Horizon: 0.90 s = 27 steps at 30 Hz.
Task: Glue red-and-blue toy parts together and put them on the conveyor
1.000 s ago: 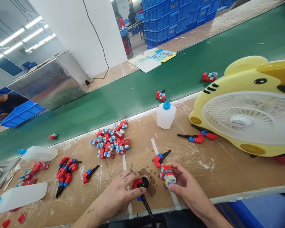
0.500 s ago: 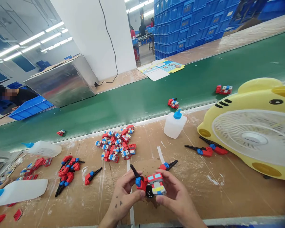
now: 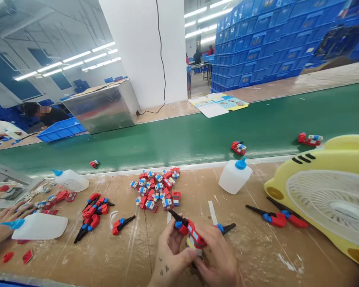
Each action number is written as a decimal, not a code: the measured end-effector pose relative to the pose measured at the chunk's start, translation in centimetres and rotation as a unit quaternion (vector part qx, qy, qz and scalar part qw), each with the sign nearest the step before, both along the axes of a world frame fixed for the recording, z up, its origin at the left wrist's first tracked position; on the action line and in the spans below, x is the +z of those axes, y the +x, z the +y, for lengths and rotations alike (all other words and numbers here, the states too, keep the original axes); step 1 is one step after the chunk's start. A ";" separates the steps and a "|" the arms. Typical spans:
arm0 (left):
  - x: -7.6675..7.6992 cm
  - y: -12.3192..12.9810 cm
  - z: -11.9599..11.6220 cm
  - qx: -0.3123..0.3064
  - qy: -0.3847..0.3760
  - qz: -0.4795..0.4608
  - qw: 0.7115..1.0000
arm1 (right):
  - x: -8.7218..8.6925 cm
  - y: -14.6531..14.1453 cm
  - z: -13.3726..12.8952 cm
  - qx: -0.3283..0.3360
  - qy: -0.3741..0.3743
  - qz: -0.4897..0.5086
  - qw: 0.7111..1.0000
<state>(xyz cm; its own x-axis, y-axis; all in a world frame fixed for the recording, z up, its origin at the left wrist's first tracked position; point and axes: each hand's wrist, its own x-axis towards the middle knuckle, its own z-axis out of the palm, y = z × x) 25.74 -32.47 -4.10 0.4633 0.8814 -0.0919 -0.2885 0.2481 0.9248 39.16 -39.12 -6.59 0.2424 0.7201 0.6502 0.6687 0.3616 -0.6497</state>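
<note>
Both hands are close together over the near middle of the table. My left hand (image 3: 175, 259) grips a red and blue toy arm with a black gun (image 3: 181, 225), its barrel pointing up and left. In my right hand (image 3: 218, 249) is a red and grey toy torso (image 3: 194, 237) with pale blue windows. The two parts touch or nearly touch; fingers hide the join. Just beyond the right hand lies another toy arm (image 3: 225, 228). A heap of toy torsos (image 3: 157, 189) is ahead, with a pile of toy arms (image 3: 92, 213) and a single toy arm (image 3: 119, 226) to the left.
A white squeeze bottle (image 3: 235, 179) stands ahead right; others lie left, one bottle (image 3: 42, 227) beside a co-worker's hand (image 3: 2, 223). A yellow fan (image 3: 332, 199) sits right, near two toy arms (image 3: 277, 219). Behind runs a green conveyor belt (image 3: 173, 139) carrying several toy pieces (image 3: 238, 147).
The hands have drawn together, bringing the toy torso against or near the toy arm. The torso has turned and the right fingers now cover more of it. The camera view has shifted up and left.
</note>
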 end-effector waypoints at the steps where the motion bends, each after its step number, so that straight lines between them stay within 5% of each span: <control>1: -0.2 0.5 -0.3 0.038 0.007 -0.008 0.999 | 0.2 -0.4 0.6 -0.011 0.045 -0.037 0.998; 4: -0.3 1.4 -0.1 0.110 0.033 0.017 0.993 | 0.9 -1.6 2.2 -0.039 0.101 -0.082 0.991; 7: 0.0 0.9 2.4 0.100 0.076 0.055 0.991 | 1.6 -1.8 3.1 -0.024 0.035 -0.079 0.996; 13: 2.2 0.5 14.8 0.048 0.230 0.266 0.935 | 1.9 1.9 6.5 0.086 -0.206 0.063 0.973; 17: 4.1 4.9 23.5 -0.015 0.278 0.394 0.876 | 1.1 3.0 11.3 0.106 -0.252 0.079 0.959; 20: 4.4 9.4 27.2 -0.056 0.298 0.479 0.823 | 0.8 2.7 13.4 0.132 -0.269 0.088 0.950; 23: 3.5 13.2 28.8 -0.066 0.306 0.542 0.780 | 0.6 3.0 12.7 0.125 -0.260 0.132 0.948; 27: 1.6 16.4 29.3 -0.067 0.307 0.588 0.745 | -0.4 5.1 8.5 0.132 -0.235 0.272 0.924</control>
